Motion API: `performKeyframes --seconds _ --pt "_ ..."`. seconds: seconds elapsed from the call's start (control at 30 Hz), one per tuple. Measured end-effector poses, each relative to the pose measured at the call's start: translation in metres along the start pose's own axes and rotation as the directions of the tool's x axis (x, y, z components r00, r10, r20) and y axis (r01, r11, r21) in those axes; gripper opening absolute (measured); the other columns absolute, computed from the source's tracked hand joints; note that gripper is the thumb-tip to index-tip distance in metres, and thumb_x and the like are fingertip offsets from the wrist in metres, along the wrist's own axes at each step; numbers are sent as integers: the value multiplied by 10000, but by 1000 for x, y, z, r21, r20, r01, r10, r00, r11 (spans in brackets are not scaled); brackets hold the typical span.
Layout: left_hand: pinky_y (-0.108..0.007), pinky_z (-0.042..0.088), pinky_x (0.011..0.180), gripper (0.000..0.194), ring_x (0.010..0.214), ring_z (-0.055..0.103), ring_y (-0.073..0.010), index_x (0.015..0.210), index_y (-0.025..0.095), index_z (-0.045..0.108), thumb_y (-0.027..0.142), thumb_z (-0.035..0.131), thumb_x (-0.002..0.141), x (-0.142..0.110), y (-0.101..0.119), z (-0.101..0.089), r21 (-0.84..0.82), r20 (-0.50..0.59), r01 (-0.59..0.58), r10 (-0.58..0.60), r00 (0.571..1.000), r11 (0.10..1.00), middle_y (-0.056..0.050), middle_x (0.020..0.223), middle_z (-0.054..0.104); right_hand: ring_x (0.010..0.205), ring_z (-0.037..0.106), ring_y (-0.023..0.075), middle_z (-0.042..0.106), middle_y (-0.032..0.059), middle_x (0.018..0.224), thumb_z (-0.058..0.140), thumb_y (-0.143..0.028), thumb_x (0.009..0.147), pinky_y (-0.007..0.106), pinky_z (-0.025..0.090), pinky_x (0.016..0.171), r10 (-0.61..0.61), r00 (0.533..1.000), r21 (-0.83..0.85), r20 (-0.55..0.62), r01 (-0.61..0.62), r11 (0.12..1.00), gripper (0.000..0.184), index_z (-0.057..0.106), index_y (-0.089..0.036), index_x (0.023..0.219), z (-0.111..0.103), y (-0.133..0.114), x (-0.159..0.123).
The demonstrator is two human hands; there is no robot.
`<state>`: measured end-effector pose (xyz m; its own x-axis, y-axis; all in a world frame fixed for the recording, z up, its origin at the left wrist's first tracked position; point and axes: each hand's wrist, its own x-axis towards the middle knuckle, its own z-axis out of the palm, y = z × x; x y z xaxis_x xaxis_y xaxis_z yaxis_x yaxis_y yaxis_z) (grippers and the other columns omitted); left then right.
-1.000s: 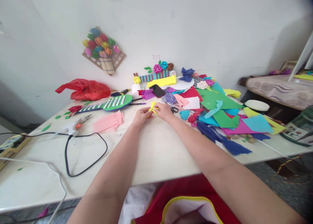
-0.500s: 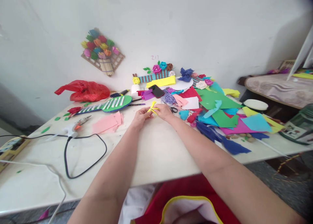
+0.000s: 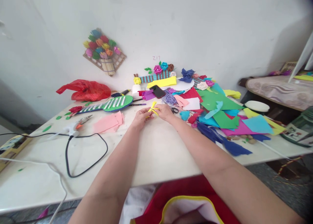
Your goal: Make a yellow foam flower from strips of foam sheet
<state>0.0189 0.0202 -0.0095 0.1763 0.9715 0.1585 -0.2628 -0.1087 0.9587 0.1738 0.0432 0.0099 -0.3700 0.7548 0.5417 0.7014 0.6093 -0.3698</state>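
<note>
White table (image 3: 156,152): left hand (image 3: 140,117) and right hand (image 3: 164,112) both pinching yellow paper piece (image 3: 153,108)

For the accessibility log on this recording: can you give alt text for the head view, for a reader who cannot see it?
Both hands, left hand and right hand, pinch a small yellow paper piece over a white table. Coloured paper scraps lie to the right, with a glue gun and pink paper to the left.

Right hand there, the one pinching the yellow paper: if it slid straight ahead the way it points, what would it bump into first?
The right hand points toward the wall. Past the yellow paper piece it holds, it would probably meet the purple paper tangle first, though depth is hard to judge.
</note>
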Motion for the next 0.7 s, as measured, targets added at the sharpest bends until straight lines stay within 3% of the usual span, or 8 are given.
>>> performKeyframes --seconds 0.1,0.3,0.4,0.5,0.7 --pt "-242 472 639 381 578 524 -71 921 129 655 269 727 573 2 -2 0 3 19 -6 6 1000 1000 -14 735 618 716 585 156 682 59 794 478 -228 773 244 388 646 62 998 28 -19 -62 998 235 685 -162 862 5 2 2" --pt "-233 468 630 405 590 542 -78 949 129 651 293 725 587 4 -5 -1 12 13 -6 6 1000 1000 -29 759 631 578 542 116 636 3 626 510 -215 714 210 384 540 216 975 296 58 -223 929 202 695 -151 767 20 14 9" --pt "-228 465 608 414 577 539 -76 955 131 649 285 728 579 4 -4 0 20 -9 -15 15 1000 1000 -30 766 634 613 554 118 653 7 675 524 -236 718 212 399 564 174 985 320 11 -169 932 196 700 -162 763 20 19 8" --pt "-233 471 604 408 565 534 -74 938 132 649 273 735 565 3 -3 1 8 -29 -14 14 999 1000 -18 744 624 721 582 133 678 35 796 543 -229 727 223 417 653 48 997 275 -54 -31 961 184 704 -166 791 16 20 7" --pt "-245 480 613 383 563 529 -72 900 121 648 249 741 551 3 -2 1 -39 -29 3 -5 1000 999 -4 704 599 784 590 150 681 54 856 514 -211 768 234 409 700 -105 994 112 -35 108 988 197 695 -173 838 10 19 6"
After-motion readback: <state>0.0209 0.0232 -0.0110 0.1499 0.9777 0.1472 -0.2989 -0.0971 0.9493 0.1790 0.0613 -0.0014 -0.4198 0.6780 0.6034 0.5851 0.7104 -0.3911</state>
